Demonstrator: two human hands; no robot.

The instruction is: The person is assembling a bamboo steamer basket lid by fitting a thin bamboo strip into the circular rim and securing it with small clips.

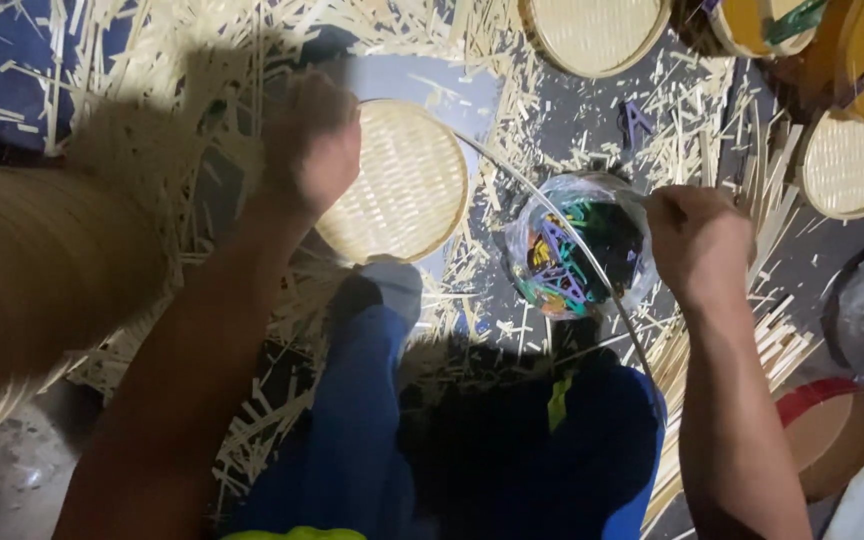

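**Op:** Right hand [697,240] is closed in a fist on one end of a thin bamboo strip [552,215]. From the fist the strip arcs up and left toward the rim of a round woven tray [402,185]. I log it as gripped firmly.

**Desk:** And the left?

**Op:** Left hand [310,145] is blurred, raised over the tray's left edge. Fingers look curled together, but I cannot tell whether they clamp the tray, the strip's far end, or nothing.

**Desk:** Where does the tray sit?

**Op:** Between the two forearms, just above my knees in blue trousers [362,400], face up, weave showing. The strip follows its upper right rim, then runs free across a clear bag of coloured clips [577,255] just beside the right fist.

**Desk:** How far along, by your reading?

**Op:** My judgement: the weave is finished, and the strip touches only part of the rim. Most of its length stands free, and I see no clip on this tray. So early in the rimming, most of it left.

**Desk:** Surroundings?

**Op:** Bamboo offcuts [152,60] litter the floor all round. More round trays lie at the top [592,30] and at the right [857,165]. A tall stack of bamboo hoops [42,280] stands at left, and a red-rimmed round piece [832,430] sits lower right.
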